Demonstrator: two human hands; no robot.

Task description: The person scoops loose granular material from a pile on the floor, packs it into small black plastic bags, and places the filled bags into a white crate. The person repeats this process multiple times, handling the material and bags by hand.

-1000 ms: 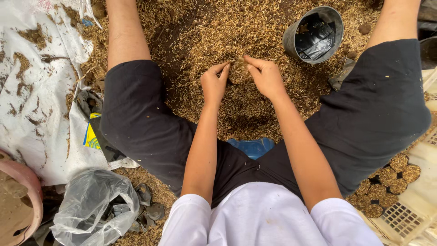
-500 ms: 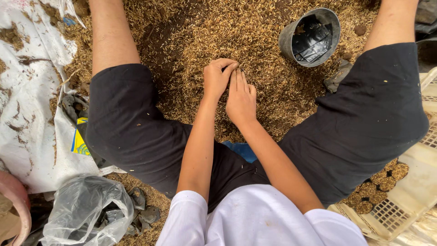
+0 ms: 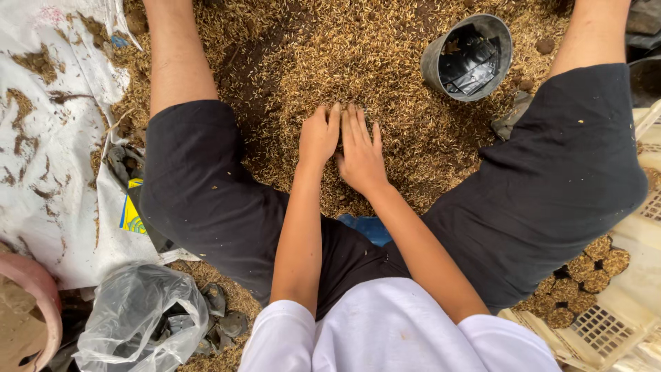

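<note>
I sit with legs spread over a heap of pale rice husk mixed with dark soil (image 3: pixel 385 62). My left hand (image 3: pixel 319 136) and my right hand (image 3: pixel 359 153) lie side by side, palms down, on the husk between my thighs. Their fingers are together and pressed into the loose material, and neither holds a separate object. A small grey-black pot (image 3: pixel 469 56) with a black plastic lining lies tipped on the husk, up and to the right of my right hand.
A soiled white sack sheet (image 3: pixel 48 138) covers the ground on the left. A crumpled clear plastic bag (image 3: pixel 138 320) and a pink basin's rim (image 3: pixel 31 289) sit at lower left. A cream plastic crate (image 3: pixel 606 317) with filled small pots is at lower right.
My hands were apart, pinching husk higher up; they came together and now rest flat, side by side, on the heap. The camera shifted slightly.
</note>
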